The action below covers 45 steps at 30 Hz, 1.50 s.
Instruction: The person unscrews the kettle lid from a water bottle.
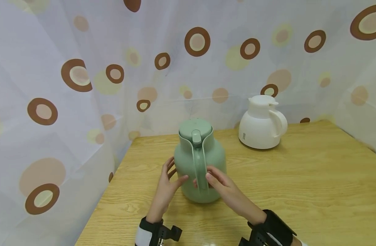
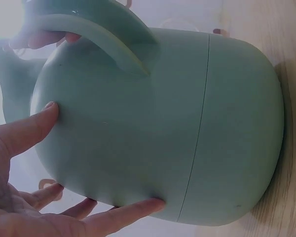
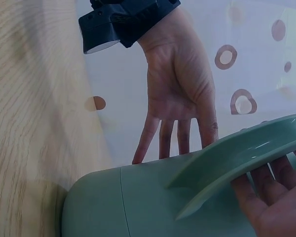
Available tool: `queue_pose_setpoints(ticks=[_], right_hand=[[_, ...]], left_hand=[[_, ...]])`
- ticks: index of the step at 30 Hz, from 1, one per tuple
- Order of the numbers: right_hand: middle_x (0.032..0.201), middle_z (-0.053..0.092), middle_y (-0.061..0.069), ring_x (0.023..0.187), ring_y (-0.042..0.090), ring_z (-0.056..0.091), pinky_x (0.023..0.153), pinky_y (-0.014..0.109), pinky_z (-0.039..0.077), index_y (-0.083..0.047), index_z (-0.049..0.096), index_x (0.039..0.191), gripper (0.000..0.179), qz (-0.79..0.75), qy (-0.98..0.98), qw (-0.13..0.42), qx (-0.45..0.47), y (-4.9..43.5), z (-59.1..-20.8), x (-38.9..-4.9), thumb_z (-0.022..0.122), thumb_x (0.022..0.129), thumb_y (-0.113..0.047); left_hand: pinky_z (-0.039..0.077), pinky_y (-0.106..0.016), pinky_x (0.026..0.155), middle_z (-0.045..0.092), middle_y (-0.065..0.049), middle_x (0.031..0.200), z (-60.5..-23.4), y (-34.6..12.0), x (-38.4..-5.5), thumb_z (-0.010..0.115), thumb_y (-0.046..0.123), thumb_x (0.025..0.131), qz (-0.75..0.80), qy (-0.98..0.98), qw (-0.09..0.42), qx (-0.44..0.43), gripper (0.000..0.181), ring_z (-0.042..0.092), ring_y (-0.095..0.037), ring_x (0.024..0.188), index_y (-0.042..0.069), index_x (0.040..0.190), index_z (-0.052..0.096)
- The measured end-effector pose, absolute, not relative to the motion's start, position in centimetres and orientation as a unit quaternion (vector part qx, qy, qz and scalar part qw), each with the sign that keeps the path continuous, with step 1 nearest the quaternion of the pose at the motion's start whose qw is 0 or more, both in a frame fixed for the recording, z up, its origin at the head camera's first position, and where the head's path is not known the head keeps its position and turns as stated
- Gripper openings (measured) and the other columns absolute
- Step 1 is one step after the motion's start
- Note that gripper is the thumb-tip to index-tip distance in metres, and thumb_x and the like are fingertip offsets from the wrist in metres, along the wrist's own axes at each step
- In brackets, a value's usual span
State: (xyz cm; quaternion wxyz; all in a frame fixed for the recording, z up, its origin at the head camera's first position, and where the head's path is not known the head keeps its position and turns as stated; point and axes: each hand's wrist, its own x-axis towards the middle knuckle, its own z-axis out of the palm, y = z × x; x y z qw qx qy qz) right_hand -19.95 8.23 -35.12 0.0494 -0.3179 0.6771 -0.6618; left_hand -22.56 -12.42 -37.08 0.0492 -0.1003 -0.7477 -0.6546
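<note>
A sage-green thermos jug (image 1: pixel 217 155) with a lid and a large loop handle (image 1: pixel 199 167) stands upright on the wooden table, the handle toward me. On its left side, my left hand (image 1: pixel 167 188) touches the body with spread fingers; the left wrist view shows the thumb and fingertips against the smooth wall. My right hand (image 1: pixel 226 193) grips the handle, its fingers passing through the loop behind it. In the right wrist view those fingers (image 3: pixel 271 185) sit between handle and body. The jug's far side is hidden.
A white thermos jug (image 1: pixel 258 128) stands farther back on the right, handle pointing right. Behind the wooden table (image 1: pixel 298 191) hangs a pale curtain (image 1: pixel 163 30) with brown rings and dots, which also runs along the left and right sides.
</note>
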Motion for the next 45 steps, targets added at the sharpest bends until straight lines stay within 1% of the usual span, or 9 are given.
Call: queue_pose_setpoints(ticks=[4, 13, 15, 17, 23, 30, 35, 43, 45], right_hand=[[0.108, 0.059, 0.017, 0.104, 0.025, 0.055, 0.091, 0.032, 0.040, 0.002, 0.041, 0.129, 0.037, -0.668, 0.675, 0.044, -0.311, 8.7, -35.2, -19.4, 0.030, 0.103, -0.023], [0.107, 0.058, 0.021, 0.102, 0.022, 0.057, 0.090, 0.028, 0.040, 0.004, 0.039, 0.129, 0.037, -0.679, 0.668, 0.031, -0.302, 9.5, -35.3, -18.6, 0.030, 0.103, -0.021], [0.105, 0.059, 0.021, 0.101, 0.021, 0.057, 0.089, 0.028, 0.041, 0.003, 0.040, 0.128, 0.035, -0.680, 0.668, 0.018, -0.301, 9.6, -35.4, -18.5, 0.031, 0.103, -0.019], [0.104, 0.059, 0.021, 0.099, 0.021, 0.057, 0.089, 0.030, 0.042, 0.004, 0.041, 0.127, 0.032, -0.681, 0.666, -0.001, -0.303, 9.5, -35.5, -18.3, 0.035, 0.102, -0.015], [0.096, 0.060, 0.017, 0.089, 0.021, 0.060, 0.081, 0.035, 0.047, 0.003, 0.046, 0.120, 0.024, -0.670, 0.670, -0.093, -0.307, 8.9, -36.1, -17.9, 0.045, 0.096, -0.002], [0.090, 0.062, 0.011, 0.082, 0.020, 0.061, 0.075, 0.032, 0.050, -0.002, 0.051, 0.116, 0.021, -0.654, 0.685, -0.157, -0.280, 8.4, -36.5, -17.4, 0.048, 0.094, 0.000], [0.089, 0.063, 0.008, 0.079, 0.019, 0.062, 0.072, 0.030, 0.050, -0.003, 0.053, 0.113, 0.020, -0.647, 0.690, -0.181, -0.270, 8.2, -36.6, -17.3, 0.050, 0.094, 0.000], [0.088, 0.063, 0.006, 0.078, 0.018, 0.062, 0.071, 0.032, 0.051, -0.004, 0.054, 0.111, 0.019, -0.647, 0.692, -0.187, -0.262, 8.2, -36.5, -17.3, 0.050, 0.093, 0.000], [0.088, 0.063, 0.005, 0.078, 0.017, 0.062, 0.070, 0.031, 0.051, -0.003, 0.054, 0.111, 0.019, -0.639, 0.695, -0.196, -0.264, 8.2, -36.5, -17.3, 0.051, 0.093, 0.001]], left_hand=[[0.034, -0.053, 0.094, 0.019, -0.017, 0.146, -37.1, -11.8, -22.3, 0.070, 0.027, 0.083, -0.653, -0.749, 0.050, -0.104, 0.080, 0.025, -0.040, 0.129, 0.010, 0.144, 0.021], [0.036, -0.052, 0.093, 0.021, -0.016, 0.145, -37.0, -10.6, -21.8, 0.070, 0.027, 0.083, -0.651, -0.749, 0.055, -0.105, 0.079, 0.027, -0.039, 0.128, 0.010, 0.144, 0.022], [0.036, -0.052, 0.093, 0.022, -0.016, 0.145, -36.9, -10.4, -21.7, 0.070, 0.027, 0.083, -0.652, -0.749, 0.057, -0.104, 0.079, 0.027, -0.039, 0.127, 0.010, 0.143, 0.022], [0.037, -0.052, 0.092, 0.022, -0.016, 0.145, -36.9, -10.1, -21.6, 0.070, 0.027, 0.082, -0.653, -0.748, 0.059, -0.103, 0.079, 0.027, -0.039, 0.127, 0.010, 0.143, 0.023], [0.038, -0.051, 0.091, 0.023, -0.015, 0.145, -37.0, -9.5, -21.4, 0.070, 0.028, 0.083, -0.653, -0.748, 0.061, -0.106, 0.079, 0.028, -0.039, 0.127, 0.010, 0.144, 0.022], [0.037, -0.052, 0.092, 0.023, -0.015, 0.145, -37.3, -9.2, -21.4, 0.069, 0.028, 0.083, -0.650, -0.749, 0.065, -0.113, 0.078, 0.028, -0.039, 0.127, 0.010, 0.143, 0.023], [0.038, -0.052, 0.091, 0.024, -0.015, 0.144, -37.3, -9.1, -21.3, 0.070, 0.027, 0.083, -0.650, -0.748, 0.067, -0.111, 0.077, 0.028, -0.039, 0.126, 0.010, 0.143, 0.024], [0.038, -0.052, 0.091, 0.025, -0.015, 0.144, -37.3, -9.0, -21.2, 0.070, 0.028, 0.083, -0.646, -0.752, 0.072, -0.110, 0.078, 0.029, -0.039, 0.126, 0.010, 0.143, 0.024], [0.037, -0.053, 0.091, 0.025, -0.016, 0.144, -37.3, -9.1, -21.2, 0.070, 0.028, 0.083, -0.641, -0.756, 0.072, -0.116, 0.078, 0.029, -0.040, 0.125, 0.009, 0.143, 0.023]])
